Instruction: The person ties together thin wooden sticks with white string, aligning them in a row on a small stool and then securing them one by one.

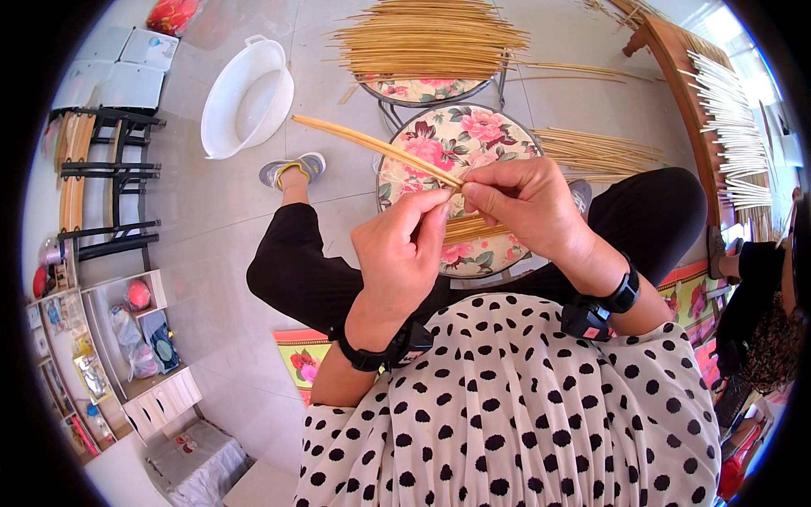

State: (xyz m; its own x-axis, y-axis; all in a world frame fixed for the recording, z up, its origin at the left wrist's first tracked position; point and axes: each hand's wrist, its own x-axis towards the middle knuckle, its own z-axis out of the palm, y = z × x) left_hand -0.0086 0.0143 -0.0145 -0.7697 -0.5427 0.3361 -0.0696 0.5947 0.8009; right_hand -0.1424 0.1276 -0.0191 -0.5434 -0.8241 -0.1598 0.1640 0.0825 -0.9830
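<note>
Both hands meet above a round floral stool (498, 133) in front of me. Between them is a slim bunch of yellow straw stalks (363, 139), whose long end slants up to the far left. My left hand (401, 241) is closed in a pinch, thumb and forefinger at the near end of the stalks. My right hand (528, 203) pinches the same end just beside it, fingertips almost touching the left ones. How many stalks are held cannot be made out. More stalks (473, 229) lie across the stool seat, partly hidden under my hands.
A big heap of stalks (431, 40) covers a second floral stool beyond. Loose stalks (600, 152) lie to the right. A white plastic tub (283, 89) stands on the floor at left. White sticks (728, 127) line a wooden bench at right, near another person's leg (748, 283).
</note>
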